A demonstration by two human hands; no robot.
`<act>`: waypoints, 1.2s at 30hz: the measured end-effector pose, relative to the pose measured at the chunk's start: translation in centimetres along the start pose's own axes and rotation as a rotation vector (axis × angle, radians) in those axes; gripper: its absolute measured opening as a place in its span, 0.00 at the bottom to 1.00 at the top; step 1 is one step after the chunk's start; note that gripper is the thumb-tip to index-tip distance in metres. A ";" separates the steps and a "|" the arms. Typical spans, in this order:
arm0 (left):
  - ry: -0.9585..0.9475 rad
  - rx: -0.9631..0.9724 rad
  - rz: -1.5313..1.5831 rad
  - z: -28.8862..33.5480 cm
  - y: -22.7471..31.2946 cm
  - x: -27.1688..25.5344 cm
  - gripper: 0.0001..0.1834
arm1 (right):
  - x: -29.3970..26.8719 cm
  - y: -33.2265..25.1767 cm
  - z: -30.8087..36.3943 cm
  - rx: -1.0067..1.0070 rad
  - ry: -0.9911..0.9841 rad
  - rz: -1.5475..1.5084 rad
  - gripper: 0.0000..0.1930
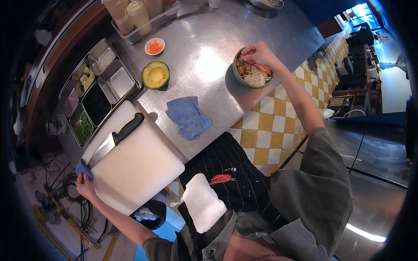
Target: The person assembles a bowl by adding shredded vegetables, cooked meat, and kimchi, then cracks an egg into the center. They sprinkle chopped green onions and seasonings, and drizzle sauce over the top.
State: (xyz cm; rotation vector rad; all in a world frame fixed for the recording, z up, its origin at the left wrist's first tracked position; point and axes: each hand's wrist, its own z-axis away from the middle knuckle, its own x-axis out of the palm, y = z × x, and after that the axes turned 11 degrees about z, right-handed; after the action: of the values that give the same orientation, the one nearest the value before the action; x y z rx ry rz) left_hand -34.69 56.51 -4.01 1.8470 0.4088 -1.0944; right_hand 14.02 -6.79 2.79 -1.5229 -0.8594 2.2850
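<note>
At the far right of the steel counter, my right hand (260, 55) is over a round bowl (234, 74), its fingers drawn together at the food. Whatever they pinch is hidden. Inside the bowl lie brown and orange pieces and a heap of pale shreds (256, 78). My left hand (85, 184) is closed on a folded blue cloth (84, 170) at the left edge of a white cutting board (138, 167). A black-handled knife (115, 138) rests on that board, its blade tip close to the cloth.
Half an avocado (156, 75), a small white dish (154, 46) of orange bits and a crumpled blue cloth (188, 118) sit on the counter. Metal food pans (116, 80) stand left, squeeze bottles (138, 16) behind. A white towel (203, 202) hangs at my apron.
</note>
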 end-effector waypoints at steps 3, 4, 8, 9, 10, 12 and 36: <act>-0.003 -0.035 -0.027 0.1 1.2 0.0 0.17 | -0.7 -1.1 0.5 0.080 -0.005 0.087 0.08; 0.001 -0.052 -0.041 0.2 1.7 0.0 0.17 | -0.9 -1.2 0.5 0.081 0.041 0.149 0.08; 0.005 -0.050 -0.046 0.2 2.3 0.1 0.16 | -1.4 -0.1 -0.4 0.045 0.132 0.243 0.08; 0.007 -0.028 -0.040 0.0 1.6 0.1 0.16 | -1.5 0.5 -0.6 0.025 0.130 0.230 0.08; 0.010 -0.005 -0.034 -0.1 0.9 0.2 0.16 | -1.8 1.1 -0.8 0.031 0.125 0.248 0.08; 0.003 -0.082 -0.008 0.0 0.0 0.1 0.16 | -2.2 0.8 -1.1 0.030 0.115 0.279 0.08; 0.025 -0.055 -0.015 0.1 0.7 0.0 0.17 | -2.1 -0.2 1.0 -0.078 0.130 0.494 0.11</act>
State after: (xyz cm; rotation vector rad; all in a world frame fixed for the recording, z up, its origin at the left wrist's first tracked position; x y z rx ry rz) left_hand -34.29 56.02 -3.65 1.8139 0.4637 -1.0610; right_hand 13.91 -8.02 4.76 -2.0851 -0.5903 2.4545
